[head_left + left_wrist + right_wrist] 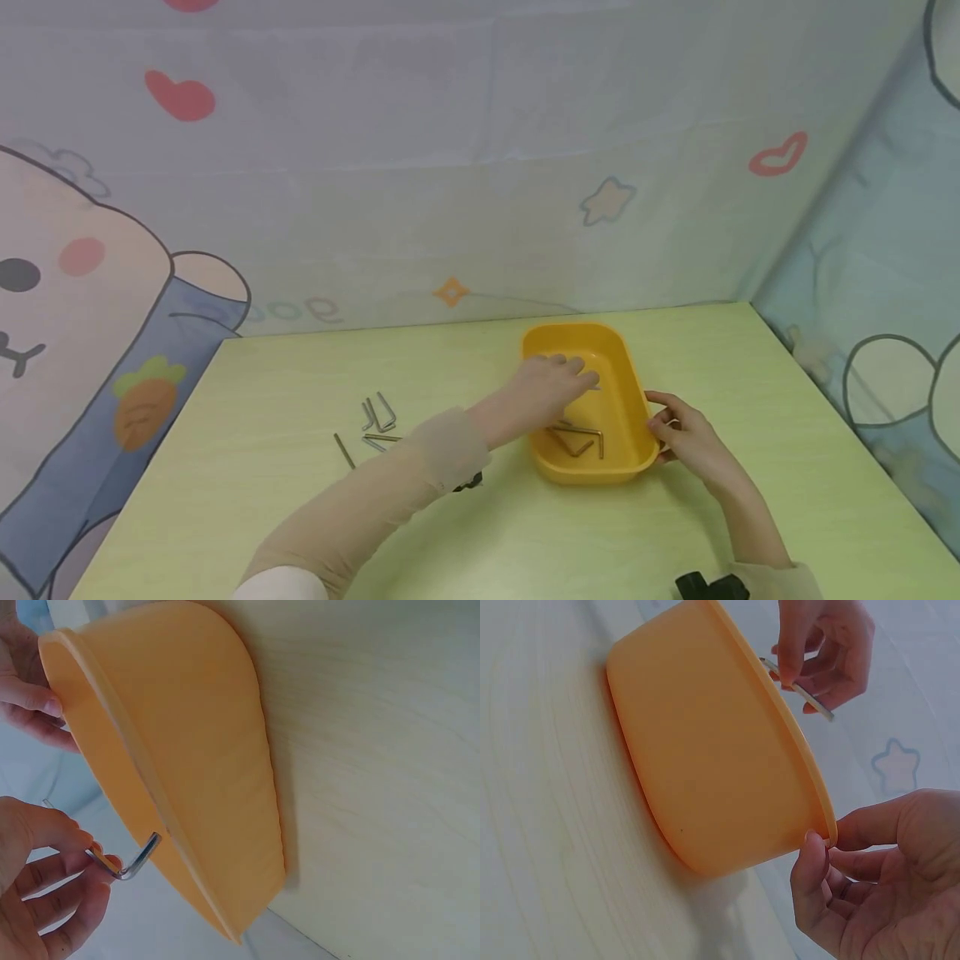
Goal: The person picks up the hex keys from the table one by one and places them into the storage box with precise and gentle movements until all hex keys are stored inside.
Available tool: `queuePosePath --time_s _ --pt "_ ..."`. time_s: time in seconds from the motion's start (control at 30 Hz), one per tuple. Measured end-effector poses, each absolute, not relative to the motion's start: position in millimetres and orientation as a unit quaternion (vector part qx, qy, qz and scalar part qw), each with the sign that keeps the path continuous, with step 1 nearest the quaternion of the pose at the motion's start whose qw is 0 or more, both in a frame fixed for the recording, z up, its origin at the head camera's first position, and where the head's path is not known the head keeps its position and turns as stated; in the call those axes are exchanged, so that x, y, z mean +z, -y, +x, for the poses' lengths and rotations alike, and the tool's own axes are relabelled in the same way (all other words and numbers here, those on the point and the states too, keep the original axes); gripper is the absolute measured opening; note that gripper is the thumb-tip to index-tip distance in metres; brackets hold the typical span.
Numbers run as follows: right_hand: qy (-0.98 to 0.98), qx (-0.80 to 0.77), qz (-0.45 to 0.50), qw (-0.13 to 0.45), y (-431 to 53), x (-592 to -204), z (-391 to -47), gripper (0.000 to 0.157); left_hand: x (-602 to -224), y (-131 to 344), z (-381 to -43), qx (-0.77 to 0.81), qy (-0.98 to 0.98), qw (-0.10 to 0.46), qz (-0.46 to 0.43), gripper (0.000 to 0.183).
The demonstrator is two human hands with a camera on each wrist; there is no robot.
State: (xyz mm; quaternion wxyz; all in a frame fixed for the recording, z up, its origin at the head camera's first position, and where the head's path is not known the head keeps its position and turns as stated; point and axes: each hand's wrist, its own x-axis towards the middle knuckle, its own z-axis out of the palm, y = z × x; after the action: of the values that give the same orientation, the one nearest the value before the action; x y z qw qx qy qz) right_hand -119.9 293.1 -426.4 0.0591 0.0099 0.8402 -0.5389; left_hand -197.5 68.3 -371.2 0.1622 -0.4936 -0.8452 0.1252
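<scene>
My left hand (pixel 543 387) is over a yellow plastic bin (pixel 585 477), pinching a silver hex key (pixel 127 873) between thumb and fingers. In the left wrist view the key's short bent arm points toward the bin's rim. Several L-shaped hex keys (pixel 601 443) lie on the bin floor, some brassy in tone, partly hidden by my left hand and wrist. My right hand (pixel 693 442) pinches the bin's right rim, thumb on one side and fingers on the other, as the right wrist view (pixel 900 877) shows.
Left of the bin, several more hex keys (pixel 392 417) lie in a loose cluster on the light wood-look table (pixel 480 550). One straight-looking key (pixel 344 451) lies nearest my left sleeve. A printed cloth backdrop (pixel 375 208) rises behind the table.
</scene>
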Motion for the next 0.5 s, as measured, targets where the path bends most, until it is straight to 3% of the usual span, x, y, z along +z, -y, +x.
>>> queuePosePath --time_s 0.5 --pt "-0.841 -0.538 0.011 0.065 -293 -428 -120 0.050 -380 -93 -216 0.149 0.824 0.083 -0.540 0.032"
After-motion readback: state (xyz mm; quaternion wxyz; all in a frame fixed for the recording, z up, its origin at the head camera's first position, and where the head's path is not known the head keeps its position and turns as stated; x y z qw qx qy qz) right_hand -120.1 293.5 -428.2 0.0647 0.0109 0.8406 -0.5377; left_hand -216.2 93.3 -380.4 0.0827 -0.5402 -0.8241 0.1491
